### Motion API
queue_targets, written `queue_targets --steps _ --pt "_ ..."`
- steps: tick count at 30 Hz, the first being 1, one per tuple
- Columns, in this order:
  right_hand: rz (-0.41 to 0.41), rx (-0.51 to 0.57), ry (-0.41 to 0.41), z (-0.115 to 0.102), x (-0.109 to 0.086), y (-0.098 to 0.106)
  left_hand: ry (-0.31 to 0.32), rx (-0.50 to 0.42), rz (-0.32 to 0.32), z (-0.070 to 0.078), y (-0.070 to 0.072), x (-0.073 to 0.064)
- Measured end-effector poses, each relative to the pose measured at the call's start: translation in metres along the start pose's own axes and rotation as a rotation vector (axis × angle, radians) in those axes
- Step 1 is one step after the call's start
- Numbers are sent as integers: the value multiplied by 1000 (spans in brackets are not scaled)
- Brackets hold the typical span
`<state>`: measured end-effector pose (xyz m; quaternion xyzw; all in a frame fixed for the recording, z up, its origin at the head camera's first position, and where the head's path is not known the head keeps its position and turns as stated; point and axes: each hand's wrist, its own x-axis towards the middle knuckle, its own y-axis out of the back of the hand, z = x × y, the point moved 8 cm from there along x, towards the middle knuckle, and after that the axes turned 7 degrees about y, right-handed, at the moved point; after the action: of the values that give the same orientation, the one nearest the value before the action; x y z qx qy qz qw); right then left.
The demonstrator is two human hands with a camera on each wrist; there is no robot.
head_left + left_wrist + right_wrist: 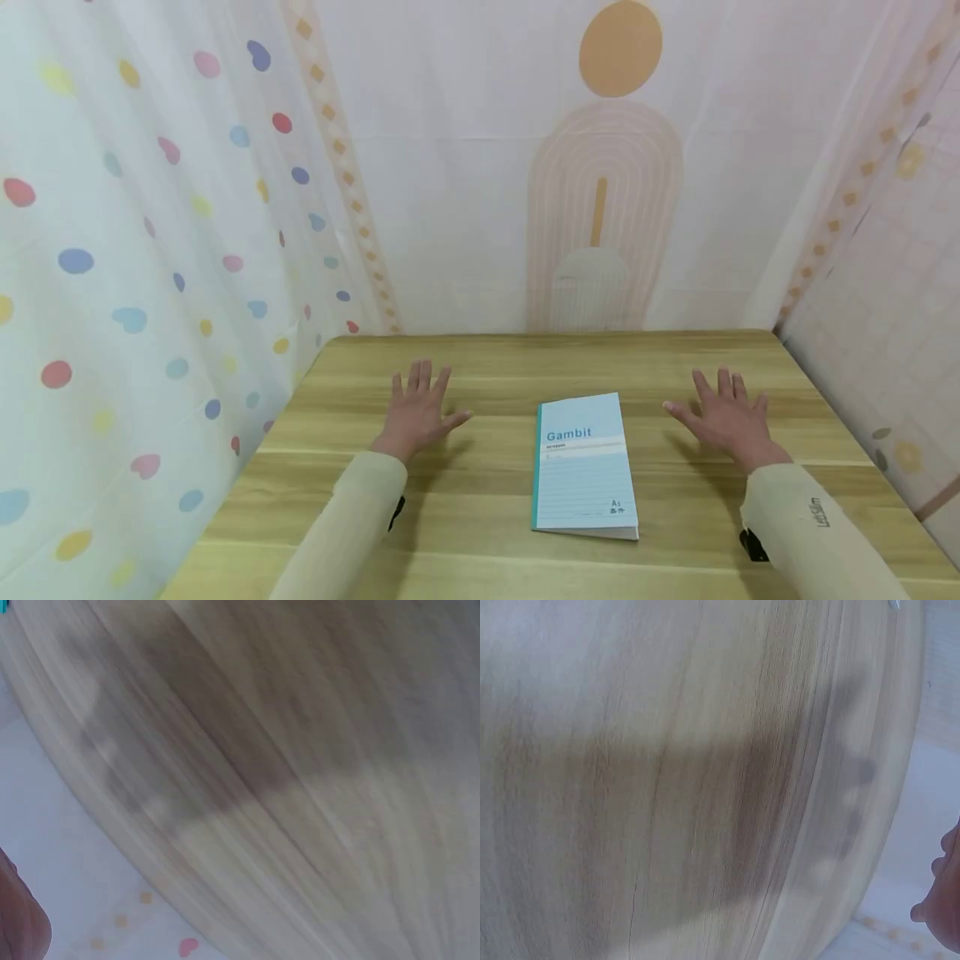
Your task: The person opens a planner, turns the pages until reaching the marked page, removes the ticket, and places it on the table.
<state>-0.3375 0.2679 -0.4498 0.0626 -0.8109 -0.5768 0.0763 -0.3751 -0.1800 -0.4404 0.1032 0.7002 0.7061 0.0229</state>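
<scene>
A light blue notebook (583,479) with a teal spine and the word Gambit lies on the table between the two hands, its lower cover edge slightly lifted. To its left, my left hand (418,414) is held over the wood with fingers spread and straight, holding nothing. On the other side, my right hand (726,422) is spread the same way, thumb toward the notebook, also holding nothing. Only part of the left hand (21,919) shows at the lower left of the left wrist view. At the right edge of the right wrist view, some of the right hand (943,900) appears.
The wooden table (480,367) reaches back to a pale curtain (450,167) with an arch print. Another curtain (150,208) with coloured dots hangs along the left side. Shadows of the hands fall on the wood in both wrist views.
</scene>
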Motion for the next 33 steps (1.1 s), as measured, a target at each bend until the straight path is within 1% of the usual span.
queue_targets --steps 3,6,11,14,19,24,27,29,33 --pt "-1 3 3 -1 1 -3 -15 7 -6 7 -2 2" --pt "5 7 8 -1 0 -5 -34 -6 -22 16 -4 3" --pt "18 -1 16 -4 -1 -6 -75 -38 -30 32 -9 3" --pt "23 25 30 -10 0 -6 -86 -76 -38 38 -12 2" --pt "27 93 51 -23 4 -8 -97 -149 -85 49 -18 0" --pt "46 113 79 -33 11 -10 -125 -194 -113 63 -16 1" --pt "55 122 91 -37 15 -13 -143 -212 -136 71 -17 2" --pt "63 138 98 -39 18 -15 -156 -222 -160 76 -21 2" --pt "77 214 110 -48 20 -18 -175 -267 -207 84 -32 0"
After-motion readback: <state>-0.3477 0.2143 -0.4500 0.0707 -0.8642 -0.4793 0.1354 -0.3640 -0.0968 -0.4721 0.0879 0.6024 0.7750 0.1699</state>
